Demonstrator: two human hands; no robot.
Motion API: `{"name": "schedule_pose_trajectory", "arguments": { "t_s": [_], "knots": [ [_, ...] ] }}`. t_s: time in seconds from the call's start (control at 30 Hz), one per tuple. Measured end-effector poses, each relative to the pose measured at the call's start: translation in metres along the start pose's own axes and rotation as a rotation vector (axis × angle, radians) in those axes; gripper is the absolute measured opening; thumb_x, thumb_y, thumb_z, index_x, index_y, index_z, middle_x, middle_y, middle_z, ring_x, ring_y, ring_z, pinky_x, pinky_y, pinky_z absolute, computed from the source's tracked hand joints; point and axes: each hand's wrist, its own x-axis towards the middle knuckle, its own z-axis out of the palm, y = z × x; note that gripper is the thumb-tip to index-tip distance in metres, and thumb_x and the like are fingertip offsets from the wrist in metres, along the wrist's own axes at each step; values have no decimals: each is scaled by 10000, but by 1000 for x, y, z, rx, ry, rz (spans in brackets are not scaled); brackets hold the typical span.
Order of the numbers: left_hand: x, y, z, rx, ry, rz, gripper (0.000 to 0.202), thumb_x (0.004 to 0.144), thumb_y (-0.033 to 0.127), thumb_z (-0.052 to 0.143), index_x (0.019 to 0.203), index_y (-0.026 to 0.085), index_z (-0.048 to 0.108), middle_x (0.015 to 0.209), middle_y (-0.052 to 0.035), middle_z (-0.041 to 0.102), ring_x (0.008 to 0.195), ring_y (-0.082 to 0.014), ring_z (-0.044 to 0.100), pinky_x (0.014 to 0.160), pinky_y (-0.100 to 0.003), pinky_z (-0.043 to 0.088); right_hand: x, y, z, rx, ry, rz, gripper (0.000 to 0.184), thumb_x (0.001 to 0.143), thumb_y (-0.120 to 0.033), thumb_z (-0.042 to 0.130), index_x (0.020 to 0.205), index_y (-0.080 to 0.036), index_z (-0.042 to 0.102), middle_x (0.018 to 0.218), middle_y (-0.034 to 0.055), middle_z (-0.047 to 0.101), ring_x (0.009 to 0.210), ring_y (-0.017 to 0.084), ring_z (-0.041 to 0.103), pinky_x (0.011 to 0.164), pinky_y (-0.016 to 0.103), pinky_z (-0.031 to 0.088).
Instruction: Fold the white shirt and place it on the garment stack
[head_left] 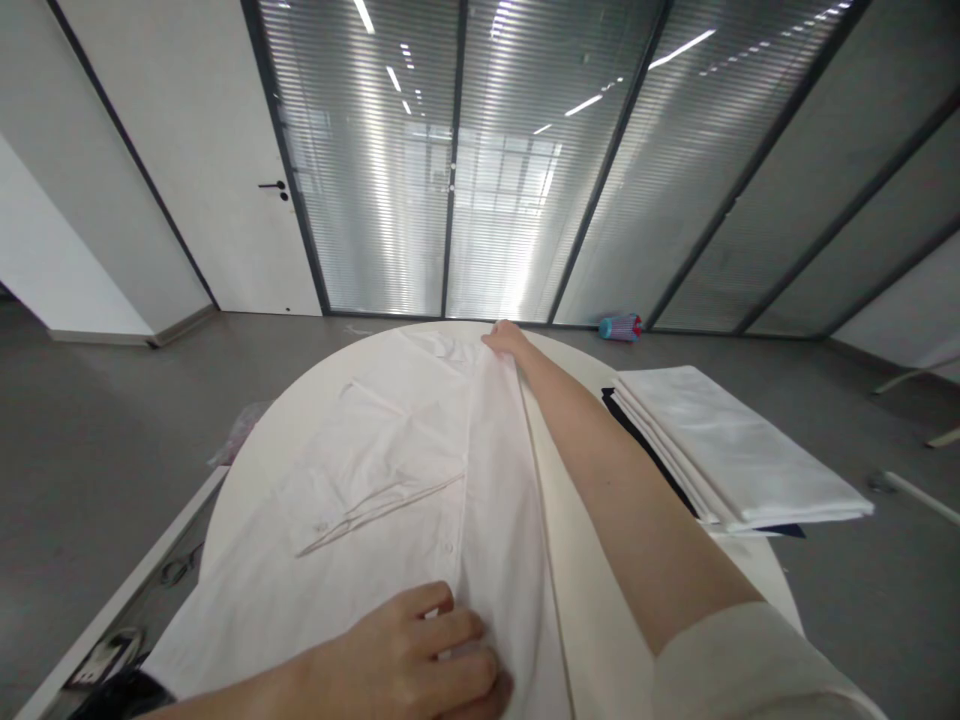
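Observation:
A white button-up shirt (390, 470) lies spread flat on a round white table (757, 560), collar end away from me. My right hand (506, 340) reaches far across and pinches the shirt's far edge near the collar. My left hand (420, 650) rests at the near edge, its fingers curled on the fabric beside the button placket. A sleeve is folded across the shirt's middle.
A stack of folded white cloths (742, 450) on a dark piece lies on the table's right side. A blue and red bottle (620, 326) lies on the grey floor by the glass wall. A white desk edge (112, 610) with cables runs at lower left.

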Motion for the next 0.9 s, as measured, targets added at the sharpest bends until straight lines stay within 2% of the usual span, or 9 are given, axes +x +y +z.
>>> {"name": "schedule_pose_trajectory", "arguments": {
  "t_s": [0.2,0.27,0.37,0.5,0.63,0.73,0.8,0.9],
  "knots": [
    [-24,-4,16,-129,-16,-86,156,993,167,536,1091,131,652,961,-70,702,918,-159,659,799,-292,531,-12,-7,39,-63,-53,19,390,817,-321,647,1147,-113,670,1189,204,684,1124,322,645,918,408,509],
    [-26,-4,21,-167,-6,-120,150,990,172,549,1089,130,653,1006,-78,709,972,-161,659,841,-294,539,-15,-6,42,-70,-42,49,432,863,-378,609,1199,-108,644,1245,218,654,1163,330,624,940,428,500],
    [-27,-3,21,-197,4,-102,159,996,191,548,1104,142,653,1091,-75,720,1085,-158,647,903,-286,539,-17,-6,42,-72,13,95,517,924,-482,525,1287,-120,583,1317,216,604,1200,325,596,956,435,491],
    [-28,-3,15,-200,-10,-53,263,1016,240,513,1248,175,619,1239,-45,702,1260,-164,578,1011,-297,509,-19,-8,41,-89,134,108,615,934,-518,511,1421,-149,445,1478,197,449,1314,333,482,1032,453,432],
    [-29,-3,17,-177,-43,-40,289,1014,287,523,1279,215,614,1314,-21,672,1326,-146,534,1055,-275,480,-17,-10,45,-108,182,111,624,927,-493,532,1408,-102,457,1440,227,470,1311,353,468,1044,472,409],
    [-29,-3,25,-180,28,-49,258,1027,311,493,1215,227,649,1271,-13,697,1267,-126,587,1028,-252,492,-11,-14,48,-128,212,107,627,939,-467,515,1432,-87,441,1449,249,459,1330,364,448,1067,485,377],
    [-28,-4,28,-187,45,-55,261,1034,306,477,1209,231,654,1254,-8,707,1236,-117,607,1012,-241,498,-6,-16,49,-138,190,112,543,938,-417,517,1376,-95,523,1396,242,519,1300,355,489,1059,472,390],
    [-30,-4,28,-147,24,-34,250,1019,272,516,1228,216,641,1224,-1,720,1231,-112,604,1009,-239,491,0,-18,50,-136,114,140,382,922,-290,517,1226,-103,654,1219,227,640,1157,317,611,958,414,475]
  ]
}}
